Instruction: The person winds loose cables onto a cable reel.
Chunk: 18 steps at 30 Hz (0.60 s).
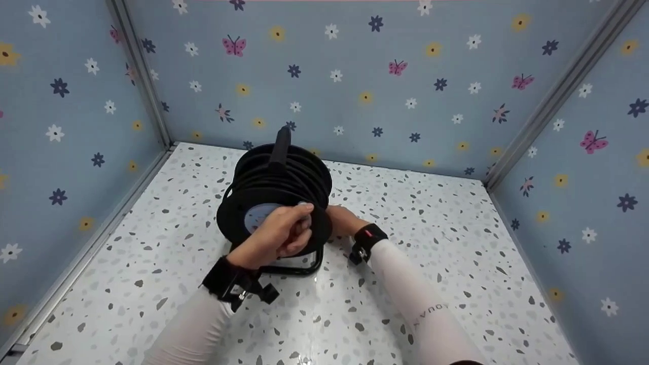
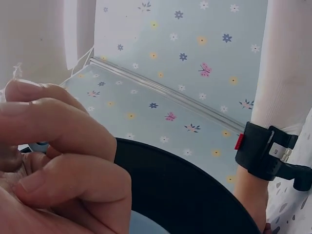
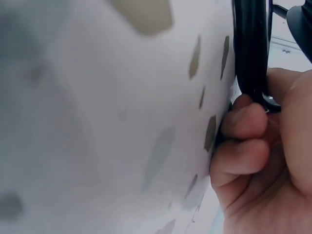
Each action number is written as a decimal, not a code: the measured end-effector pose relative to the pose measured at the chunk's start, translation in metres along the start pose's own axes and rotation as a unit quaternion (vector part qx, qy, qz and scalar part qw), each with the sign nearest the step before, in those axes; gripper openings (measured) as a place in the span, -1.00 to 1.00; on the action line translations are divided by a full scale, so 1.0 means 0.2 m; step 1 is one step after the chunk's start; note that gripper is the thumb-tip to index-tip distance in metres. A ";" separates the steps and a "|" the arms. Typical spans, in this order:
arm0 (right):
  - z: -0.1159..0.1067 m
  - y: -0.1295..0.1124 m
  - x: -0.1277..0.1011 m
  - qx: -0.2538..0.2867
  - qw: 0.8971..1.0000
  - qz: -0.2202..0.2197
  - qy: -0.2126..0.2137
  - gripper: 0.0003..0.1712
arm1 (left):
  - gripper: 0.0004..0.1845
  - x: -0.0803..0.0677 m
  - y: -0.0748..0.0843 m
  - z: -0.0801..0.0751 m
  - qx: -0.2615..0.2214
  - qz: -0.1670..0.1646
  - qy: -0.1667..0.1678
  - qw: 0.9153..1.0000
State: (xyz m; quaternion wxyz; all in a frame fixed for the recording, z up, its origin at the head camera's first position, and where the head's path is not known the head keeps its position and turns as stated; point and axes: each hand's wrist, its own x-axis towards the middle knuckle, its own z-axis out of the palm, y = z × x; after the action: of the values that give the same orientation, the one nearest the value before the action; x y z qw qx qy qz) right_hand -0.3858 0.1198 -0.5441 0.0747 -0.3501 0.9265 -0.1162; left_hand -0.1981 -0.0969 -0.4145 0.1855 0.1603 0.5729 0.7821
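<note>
A black cable reel (image 1: 274, 192), wound with black cable, stands upright on its tubular frame on the speckled table (image 1: 416, 213). A black handle (image 1: 280, 144) sticks up at its top. My left hand (image 1: 284, 234) is on the reel's front disc, fingers curled round a small pale knob (image 1: 304, 206); the left wrist view shows those fingers (image 2: 58, 141) above the disc's rim (image 2: 180, 190). My right hand (image 1: 340, 220) reaches behind the reel's right side, and in the right wrist view its fingers (image 3: 243, 141) wrap a black frame tube (image 3: 250, 48).
Blue walls printed with flowers and butterflies (image 1: 385, 76) close in the table at the back and on both sides, with metal corner posts (image 1: 144, 86). Both wrists wear black straps (image 1: 367, 241). White terrazzo surface lies around the reel.
</note>
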 end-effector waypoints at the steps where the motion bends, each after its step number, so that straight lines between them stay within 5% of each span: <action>1: -0.01 -0.01 -0.01 0.006 1.000 -0.001 -0.005 -0.78 | -0.46 0.00 -0.01 0.00 0.001 -0.003 -0.001 1.000; 6: 0.00 -0.02 0.01 0.017 1.000 -0.003 -0.014 -0.85 | -0.44 0.03 -0.05 0.03 0.023 -0.019 -0.007 1.000; 10: 0.09 0.08 0.07 0.022 1.000 0.007 -0.008 -0.86 | -0.46 0.05 -0.11 0.05 0.046 -0.034 -0.012 0.998; 18: -0.01 -0.03 0.01 0.003 0.999 -0.010 -0.035 -0.80 | -0.43 0.07 -0.31 0.07 0.100 -0.088 0.003 0.991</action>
State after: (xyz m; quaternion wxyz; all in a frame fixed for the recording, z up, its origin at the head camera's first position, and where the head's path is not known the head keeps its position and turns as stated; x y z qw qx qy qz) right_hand -0.3836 0.1147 -0.5404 0.1066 -0.3633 0.9193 -0.1077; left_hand -0.1981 -0.0618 -0.4696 0.2353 0.1250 0.6606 0.7019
